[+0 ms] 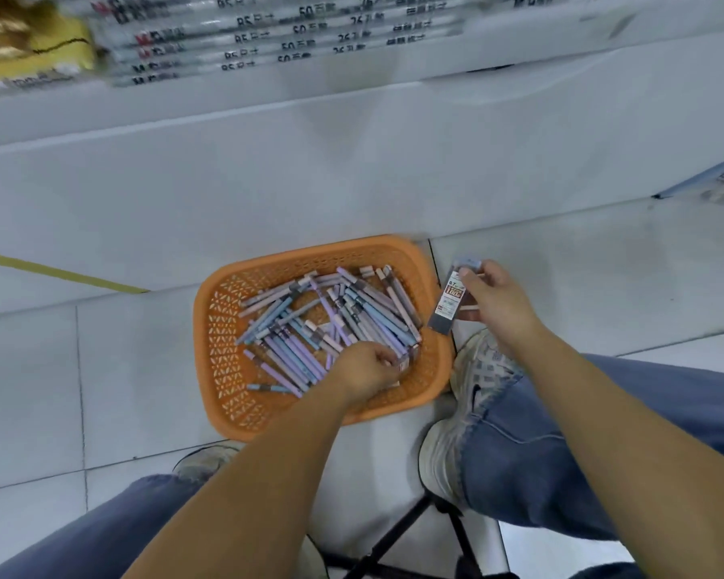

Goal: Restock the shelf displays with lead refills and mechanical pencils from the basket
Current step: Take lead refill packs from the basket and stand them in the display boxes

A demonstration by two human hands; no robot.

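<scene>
An orange plastic basket sits on the floor, filled with several pastel purple, blue and pink mechanical pencils. My left hand reaches into the basket's near right corner and pinches a small lead refill pack with curled fingers. My right hand hovers just right of the basket and grips a stack of lead refill packs with red-and-white labels, held upright off the floor.
A white shelf base runs across behind the basket, with packaged goods on the shelf above. My jeans-clad legs and white sneakers flank the basket. A folding stool's black legs show below me.
</scene>
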